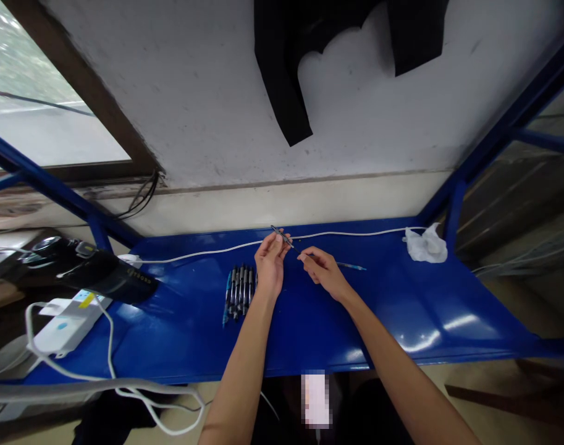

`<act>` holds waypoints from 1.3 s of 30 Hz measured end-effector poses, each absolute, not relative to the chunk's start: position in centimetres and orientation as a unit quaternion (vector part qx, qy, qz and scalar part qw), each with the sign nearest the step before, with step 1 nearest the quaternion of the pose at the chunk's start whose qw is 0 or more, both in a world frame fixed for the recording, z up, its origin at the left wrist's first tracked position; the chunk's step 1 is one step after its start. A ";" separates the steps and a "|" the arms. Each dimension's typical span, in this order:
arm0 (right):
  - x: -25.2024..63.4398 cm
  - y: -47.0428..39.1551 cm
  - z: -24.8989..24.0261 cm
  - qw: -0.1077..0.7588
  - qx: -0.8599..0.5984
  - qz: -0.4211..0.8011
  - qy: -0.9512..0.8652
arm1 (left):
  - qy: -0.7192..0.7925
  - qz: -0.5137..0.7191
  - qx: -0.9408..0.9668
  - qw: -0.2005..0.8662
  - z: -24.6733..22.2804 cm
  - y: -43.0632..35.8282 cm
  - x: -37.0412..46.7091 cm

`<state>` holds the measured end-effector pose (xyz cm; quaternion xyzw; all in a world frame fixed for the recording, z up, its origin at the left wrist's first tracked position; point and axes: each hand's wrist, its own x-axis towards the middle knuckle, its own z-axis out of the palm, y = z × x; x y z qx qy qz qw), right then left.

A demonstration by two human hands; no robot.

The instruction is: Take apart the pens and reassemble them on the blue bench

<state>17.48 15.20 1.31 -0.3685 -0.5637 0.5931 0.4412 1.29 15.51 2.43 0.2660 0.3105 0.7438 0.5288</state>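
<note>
Slim dark plastic pen point(278, 232), held over the glossy blue surface point(321, 330) near its far edge; the left hand point(270, 262) is clamped around it, the right hand point(325, 270) pinching its thin end.

Smooth plastic pens point(238, 289), glossy blue tabletop point(314, 327), matt wall point(193, 93)

Gold lettering along the black bottle point(108, 272), too blurred to spell out, a yellow label point(86, 301) on the white power strip point(71, 324), any print on it too small to make out, no text legible
</note>
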 end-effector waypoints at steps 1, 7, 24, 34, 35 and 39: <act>17.5 15.2 1.2 0.443 -0.366 0.593 -0.564 | 0.318 0.739 0.279 0.525 2.4 15.5 1.4; 17.6 15.4 1.0 0.475 -0.361 0.584 -0.551 | 0.340 0.668 0.390 0.534 2.1 15.4 2.3; 17.3 15.1 0.7 0.457 -0.395 0.490 -0.628 | 0.305 0.810 0.194 0.462 1.4 16.8 -0.3; 17.4 15.1 0.8 0.460 -0.379 0.488 -0.638 | 0.327 0.761 0.264 0.494 1.6 16.3 1.5; 17.4 15.1 0.8 0.460 -0.377 0.486 -0.641 | 0.334 0.757 0.272 0.491 1.6 16.3 1.6; 17.3 15.2 0.4 0.458 -0.365 0.479 -0.654 | 0.351 0.733 0.322 0.486 1.6 16.1 1.8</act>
